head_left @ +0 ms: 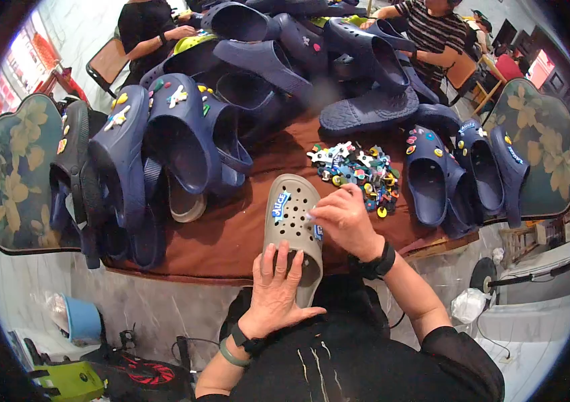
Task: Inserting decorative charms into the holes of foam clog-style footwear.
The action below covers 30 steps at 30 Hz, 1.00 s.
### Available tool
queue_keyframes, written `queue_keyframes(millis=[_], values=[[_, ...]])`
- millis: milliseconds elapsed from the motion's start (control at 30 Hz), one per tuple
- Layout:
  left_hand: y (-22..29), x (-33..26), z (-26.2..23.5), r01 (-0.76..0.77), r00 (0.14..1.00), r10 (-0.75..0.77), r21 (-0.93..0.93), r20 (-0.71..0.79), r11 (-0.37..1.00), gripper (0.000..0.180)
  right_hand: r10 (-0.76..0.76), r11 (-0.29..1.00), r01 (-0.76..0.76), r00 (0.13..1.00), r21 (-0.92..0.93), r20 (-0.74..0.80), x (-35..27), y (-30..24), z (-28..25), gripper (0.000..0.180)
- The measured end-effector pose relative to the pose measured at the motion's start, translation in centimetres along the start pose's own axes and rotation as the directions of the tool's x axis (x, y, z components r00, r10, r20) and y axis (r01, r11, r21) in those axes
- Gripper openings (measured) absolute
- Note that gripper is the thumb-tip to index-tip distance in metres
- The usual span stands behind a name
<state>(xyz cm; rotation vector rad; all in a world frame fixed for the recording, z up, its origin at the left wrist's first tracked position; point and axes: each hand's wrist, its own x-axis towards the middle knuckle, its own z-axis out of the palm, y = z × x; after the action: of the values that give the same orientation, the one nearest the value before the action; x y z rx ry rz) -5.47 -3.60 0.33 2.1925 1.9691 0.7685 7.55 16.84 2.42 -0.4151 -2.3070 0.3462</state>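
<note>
A beige clog (273,224) with round holes stands toe away from me at the near table edge. A blue-and-white letter charm (279,206) is on its upper left. My left hand (278,285) lies over the clog's foot opening, its fingers spread on the upper's rim and its thumb stretched to the right. Above the clog's right side, my right hand (349,222) is closed in a pinch; what its fingertips hold is too small to make out. A second blue charm (318,232) shows at the clog's right edge, just under that hand.
A heap of small colourful charms (365,175) lies right of the clog on the brown tablecloth (231,234). Navy clogs with charms stand at left (181,144) and right (427,181); more navy clogs (258,63) pile up behind. Two people (432,33) sit across the table.
</note>
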Motion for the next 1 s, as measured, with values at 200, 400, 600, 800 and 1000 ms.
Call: queue_keyframes(millis=[200,400,600,800,1000], values=[[-0.2,0.3,0.4,0.036,0.999,-0.036,-0.033,-0.019,0.999,0.117,-0.149,0.984,0.162,0.978,-0.073,0.148,1.5,-1.1,2.1,0.012],[0.0,0.8,-0.3,0.042,0.999,-0.042,-0.005,0.029,0.999,0.113,-0.2,0.956,0.262,0.911,-0.132,0.36,2.2,-1.8,0.5,0.016],[-0.1,0.2,0.2,0.033,0.996,-0.038,0.053,0.084,0.998,0.111,-0.182,0.836,0.491,0.67,-0.245,0.72,2.1,-3.3,0.1,0.03],[0.0,-0.3,0.5,0.015,0.999,-0.019,0.066,0.049,0.998,0.11,-0.238,0.939,0.336,0.789,-0.074,0.566,1.6,-2.0,0.1,0.024],[-0.3,0.1,0.6,-0.006,0.999,0.002,0.09,0.047,0.996,0.11,-0.023,1.0,0.02,0.992,0.023,0.122,0.7,2.1,-0.6,0.025]])
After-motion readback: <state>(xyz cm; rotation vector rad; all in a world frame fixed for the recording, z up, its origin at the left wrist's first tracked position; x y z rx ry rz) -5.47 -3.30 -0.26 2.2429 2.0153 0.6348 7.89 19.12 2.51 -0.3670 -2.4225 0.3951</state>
